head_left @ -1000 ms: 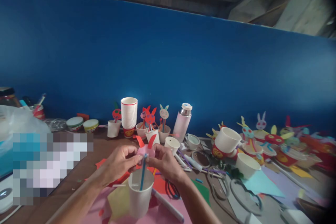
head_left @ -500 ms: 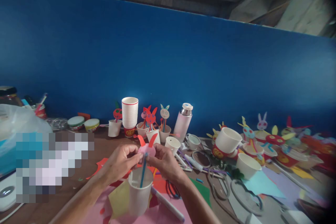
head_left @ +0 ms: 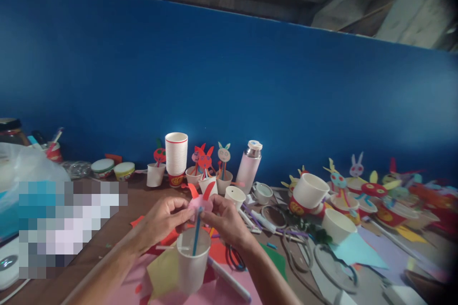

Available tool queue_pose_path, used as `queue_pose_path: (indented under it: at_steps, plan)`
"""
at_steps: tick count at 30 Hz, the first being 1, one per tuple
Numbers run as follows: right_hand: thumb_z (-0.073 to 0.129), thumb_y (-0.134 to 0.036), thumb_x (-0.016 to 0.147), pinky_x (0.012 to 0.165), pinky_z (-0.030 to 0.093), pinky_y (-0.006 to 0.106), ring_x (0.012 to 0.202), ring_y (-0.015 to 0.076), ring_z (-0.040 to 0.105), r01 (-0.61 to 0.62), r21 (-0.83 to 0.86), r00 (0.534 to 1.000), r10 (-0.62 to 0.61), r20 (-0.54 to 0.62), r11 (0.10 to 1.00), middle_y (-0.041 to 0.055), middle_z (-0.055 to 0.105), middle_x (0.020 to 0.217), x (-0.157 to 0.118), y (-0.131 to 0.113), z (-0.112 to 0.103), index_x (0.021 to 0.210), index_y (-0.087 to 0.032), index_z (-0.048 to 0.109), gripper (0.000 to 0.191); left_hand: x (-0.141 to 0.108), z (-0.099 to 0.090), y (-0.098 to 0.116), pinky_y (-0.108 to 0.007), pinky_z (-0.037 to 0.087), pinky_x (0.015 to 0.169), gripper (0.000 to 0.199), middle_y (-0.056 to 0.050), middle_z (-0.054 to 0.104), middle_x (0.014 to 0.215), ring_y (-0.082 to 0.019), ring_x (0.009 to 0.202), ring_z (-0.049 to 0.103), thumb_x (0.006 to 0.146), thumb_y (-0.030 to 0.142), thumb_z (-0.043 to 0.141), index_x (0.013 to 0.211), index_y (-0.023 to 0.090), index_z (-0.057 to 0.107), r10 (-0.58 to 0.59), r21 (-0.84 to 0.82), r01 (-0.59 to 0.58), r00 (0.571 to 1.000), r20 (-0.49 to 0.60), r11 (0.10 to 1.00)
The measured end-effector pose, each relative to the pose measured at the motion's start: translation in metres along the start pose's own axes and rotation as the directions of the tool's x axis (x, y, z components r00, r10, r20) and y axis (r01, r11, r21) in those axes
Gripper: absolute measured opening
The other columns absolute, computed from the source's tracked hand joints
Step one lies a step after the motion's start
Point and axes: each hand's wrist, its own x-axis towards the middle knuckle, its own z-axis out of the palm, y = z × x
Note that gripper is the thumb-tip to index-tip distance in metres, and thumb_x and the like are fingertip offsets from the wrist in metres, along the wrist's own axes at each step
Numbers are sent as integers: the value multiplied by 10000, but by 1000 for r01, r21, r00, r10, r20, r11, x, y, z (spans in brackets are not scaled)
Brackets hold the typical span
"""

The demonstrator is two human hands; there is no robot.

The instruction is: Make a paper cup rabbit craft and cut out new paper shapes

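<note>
Pink paper head (head_left: 200, 204) sits pinched between the nearly closed fingers of the left hand (head_left: 171, 217) and right hand (head_left: 226, 218), above the near cup (head_left: 193, 267); uneven pressure could bend it.

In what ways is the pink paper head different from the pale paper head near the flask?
The pink paper head has red ears; the pale paper head has greenish ears. The left hand and right hand hold the pink one, while the pale one stands above a cup. Both have two ears.
</note>
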Motion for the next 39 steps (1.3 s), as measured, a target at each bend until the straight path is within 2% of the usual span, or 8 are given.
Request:
queue_pose_path:
  at_steps: [2,8,10,14,16,25,30,39]
  plan:
    - [693,-350,675,567,382,229,567,102,477,-2,-1,1000,2,5,1000,-16,539,628,0,0,0,709,-140,536,265,-1,0,1,-225,399,514,309,13,576,544,-118,508,508,793,397,530,664,135,629,-4,36,4,1000,-5,999]
    - [695,-372,671,583,397,231,587,108,487,-25,-1,1000,25,10,1000,-20,534,647,1,8,-1,757,-147,560,277,0,6,-5,-222,387,485,264,25,573,514,-127,474,512,750,342,535,556,165,555,55,142,-29,983,-177,989]
    - [692,-376,678,587,400,233,593,109,491,-17,-6,1000,17,9,1000,-16,541,659,1,8,-1,773,-146,560,281,0,6,-5,-221,388,486,263,24,570,512,-126,473,514,758,346,529,579,159,574,37,122,-20,989,-144,992]
    - [705,-405,659,573,401,229,572,103,485,-18,-15,1000,17,-10,1000,-23,534,636,0,4,-1,725,-153,541,308,-2,1,3,-225,408,515,237,15,580,557,-125,514,521,773,342,546,697,136,633,-35,-12,35,999,8,999]
    - [711,-419,648,561,397,225,559,99,481,-21,-13,1000,20,-17,1000,-27,529,624,0,2,-1,704,-155,531,324,-2,0,6,-224,409,517,208,20,572,560,-121,517,509,749,329,582,722,132,646,-48,-48,49,998,36,998]
    - [703,-395,663,557,383,224,562,98,467,-6,-17,1000,6,-5,1000,-27,515,628,1,2,-1,719,-148,541,301,1,4,1,-228,399,496,195,18,571,529,-126,493,496,723,300,561,628,136,610,-31,58,35,998,-63,998]
    - [716,-415,637,566,390,227,562,100,463,-16,-29,1000,16,-12,999,-33,506,614,-1,-3,0,701,-157,540,319,0,4,2,-225,410,512,189,-3,629,607,-137,532,531,721,303,561,662,138,631,-17,70,22,997,-69,997]
    - [713,-406,643,588,402,240,577,108,470,-29,3,1000,29,7,1000,-35,494,622,0,5,1,713,-164,531,310,2,6,-11,-217,370,501,188,28,574,563,-124,526,501,752,272,522,622,149,581,39,106,-28,994,-103,994]
